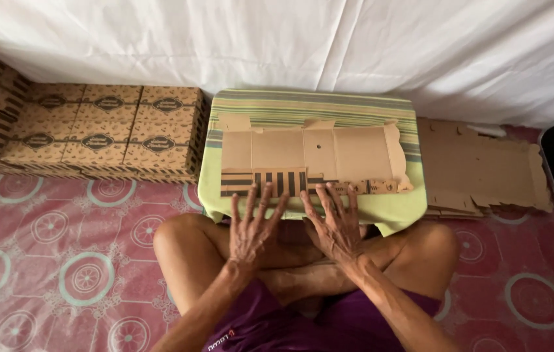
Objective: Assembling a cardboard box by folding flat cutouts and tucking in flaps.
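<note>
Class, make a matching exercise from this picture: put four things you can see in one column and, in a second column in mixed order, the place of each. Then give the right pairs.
Things
1. flat cardboard sheet
2. folded printed boxes
3. pile of flat blanks
4. white cloth

Places
A. on the floor at the right of the small table
B. hanging along the back
C. on the striped green cover of the small table
D. stacked on the floor at the left

Pairs: 1-C, 2-D, 3-A, 4-B

Both hands, left hand and right hand, lie spread at the sheet's near edge.
</note>
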